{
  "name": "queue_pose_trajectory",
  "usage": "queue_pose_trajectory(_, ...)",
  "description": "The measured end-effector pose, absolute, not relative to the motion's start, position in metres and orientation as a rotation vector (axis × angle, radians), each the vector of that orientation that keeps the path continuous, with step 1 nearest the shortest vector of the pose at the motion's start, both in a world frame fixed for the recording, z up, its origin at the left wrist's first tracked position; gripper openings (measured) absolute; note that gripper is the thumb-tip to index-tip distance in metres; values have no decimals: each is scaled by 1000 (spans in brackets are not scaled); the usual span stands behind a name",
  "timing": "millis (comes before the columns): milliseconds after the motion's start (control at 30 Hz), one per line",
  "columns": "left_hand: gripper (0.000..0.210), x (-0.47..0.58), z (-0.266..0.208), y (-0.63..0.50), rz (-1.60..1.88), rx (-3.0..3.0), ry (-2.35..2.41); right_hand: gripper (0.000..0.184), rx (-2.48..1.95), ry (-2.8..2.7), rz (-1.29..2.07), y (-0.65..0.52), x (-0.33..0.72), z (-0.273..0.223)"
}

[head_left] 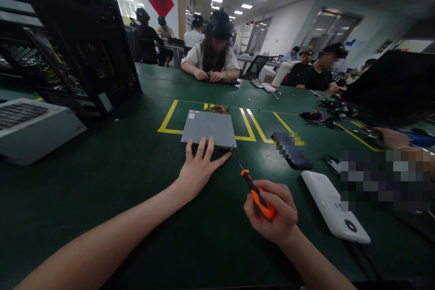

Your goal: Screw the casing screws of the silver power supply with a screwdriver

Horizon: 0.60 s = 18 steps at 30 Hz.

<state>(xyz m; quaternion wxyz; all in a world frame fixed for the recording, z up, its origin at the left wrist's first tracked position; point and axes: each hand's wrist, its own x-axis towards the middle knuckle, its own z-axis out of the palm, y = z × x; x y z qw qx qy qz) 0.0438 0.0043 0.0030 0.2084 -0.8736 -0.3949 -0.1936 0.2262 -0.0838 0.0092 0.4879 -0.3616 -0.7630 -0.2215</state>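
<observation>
Fingers (201,149) of our left hand (195,176) lie spread and open over the near edge of the grey metal box (210,128), resting on it rather than wrapped round it, probably so that it cannot slide or turn. It sits flat in the middle of the tabletop (129,145), overlapping the yellow tape outline (166,118), its coloured wires (217,109) at the far side, where they leave the near face free. Our left thumb points right, to the near right corner. There the screwdriver (260,197) slants in from the near right; we cannot tell whether its tip touches metal. Our right hand (273,210) has its fingers closed round the orange and black handle, gripped well back, which seems to suit twisting and keeps the shaft in sight.

To the right we have a dark phone (291,150) and a white device (335,206), both apart from the work. On the left stand a grey unit with a grille (41,138) and a black computer case (84,50). On the far side a person (212,56) leans over something dark; at the right edge a co-worker's hand (394,138) reaches in.
</observation>
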Motion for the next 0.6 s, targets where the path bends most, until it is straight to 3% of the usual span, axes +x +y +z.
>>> queue_pose_trajectory(267, 61, 44, 2, 5, -545, -2431, -1097, 24, -1019, -1939, -297, -85, 230, 6)
queue_pose_trajectory(600, 60, 44, 4, 5, -537, -2432, -1087, 39, -874, -1977, -127, -85, 230, 5)
